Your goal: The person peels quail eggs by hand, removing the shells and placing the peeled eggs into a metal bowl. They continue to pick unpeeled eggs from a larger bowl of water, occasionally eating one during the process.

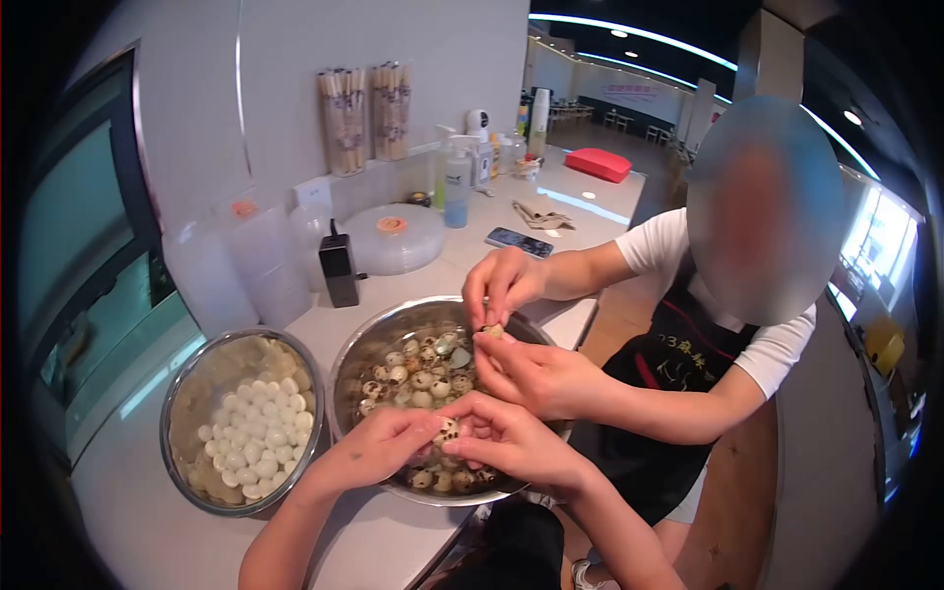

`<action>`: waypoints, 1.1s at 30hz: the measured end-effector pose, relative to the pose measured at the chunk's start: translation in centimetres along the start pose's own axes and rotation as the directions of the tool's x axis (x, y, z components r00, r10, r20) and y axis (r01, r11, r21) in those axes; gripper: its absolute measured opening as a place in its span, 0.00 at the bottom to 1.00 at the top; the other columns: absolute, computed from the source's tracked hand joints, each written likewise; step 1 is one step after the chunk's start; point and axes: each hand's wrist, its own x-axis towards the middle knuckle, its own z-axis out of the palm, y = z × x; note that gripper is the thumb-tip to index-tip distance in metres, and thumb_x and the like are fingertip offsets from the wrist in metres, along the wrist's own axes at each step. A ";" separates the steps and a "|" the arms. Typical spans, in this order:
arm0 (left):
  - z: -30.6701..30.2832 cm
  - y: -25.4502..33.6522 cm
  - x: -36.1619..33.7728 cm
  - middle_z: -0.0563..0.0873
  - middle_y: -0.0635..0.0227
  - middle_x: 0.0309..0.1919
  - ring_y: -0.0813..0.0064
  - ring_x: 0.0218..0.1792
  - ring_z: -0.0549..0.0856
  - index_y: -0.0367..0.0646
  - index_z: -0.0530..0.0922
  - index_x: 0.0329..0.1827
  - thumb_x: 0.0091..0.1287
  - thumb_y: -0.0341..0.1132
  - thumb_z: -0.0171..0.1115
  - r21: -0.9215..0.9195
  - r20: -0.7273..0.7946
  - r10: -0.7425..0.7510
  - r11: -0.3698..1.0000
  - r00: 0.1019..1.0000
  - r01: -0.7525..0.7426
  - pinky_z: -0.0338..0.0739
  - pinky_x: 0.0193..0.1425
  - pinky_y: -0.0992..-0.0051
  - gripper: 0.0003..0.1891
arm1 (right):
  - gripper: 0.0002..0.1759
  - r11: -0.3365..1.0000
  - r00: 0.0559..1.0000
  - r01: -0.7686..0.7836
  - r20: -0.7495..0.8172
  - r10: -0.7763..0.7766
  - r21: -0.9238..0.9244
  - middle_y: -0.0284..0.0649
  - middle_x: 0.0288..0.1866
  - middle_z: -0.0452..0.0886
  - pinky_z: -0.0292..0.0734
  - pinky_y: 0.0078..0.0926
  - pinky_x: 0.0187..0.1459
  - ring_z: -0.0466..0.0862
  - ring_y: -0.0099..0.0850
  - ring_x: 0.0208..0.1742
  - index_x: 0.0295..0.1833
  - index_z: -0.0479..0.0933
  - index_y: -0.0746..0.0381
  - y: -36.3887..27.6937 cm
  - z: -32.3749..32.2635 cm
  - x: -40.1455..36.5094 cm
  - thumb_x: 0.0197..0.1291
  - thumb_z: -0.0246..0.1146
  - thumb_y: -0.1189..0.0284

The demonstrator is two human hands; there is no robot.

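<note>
My left hand and my right hand meet over the near side of a large steel bowl. Between their fingertips is a speckled quail egg, gripped from both sides; part of it is hidden by the fingers. Many speckled quail eggs lie in the bowl, apparently in water, with bits of shell among them. Across the bowl, a co-worker's two hands hold another quail egg. On the left, a second steel bowl contains peeled white eggs.
Behind the bowls stand a black box-shaped device, stacked clear plastic lids and a pump bottle. A phone, a cloth and a red case lie farther along the counter. The co-worker in a black apron is at the right.
</note>
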 end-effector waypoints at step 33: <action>0.3 0.1 -0.1 0.73 0.81 0.21 0.91 0.21 0.65 0.39 0.77 0.33 0.63 0.38 0.54 -0.005 -0.164 0.013 1.000 0.986 -0.014 0.54 0.23 0.88 0.11 | 0.13 0.888 0.911 0.377 -0.065 -0.406 -0.263 0.38 0.27 0.74 0.70 0.21 0.33 0.76 0.25 0.31 0.41 0.69 0.64 1.4 -0.1 0.3 0.51 0.58 0.70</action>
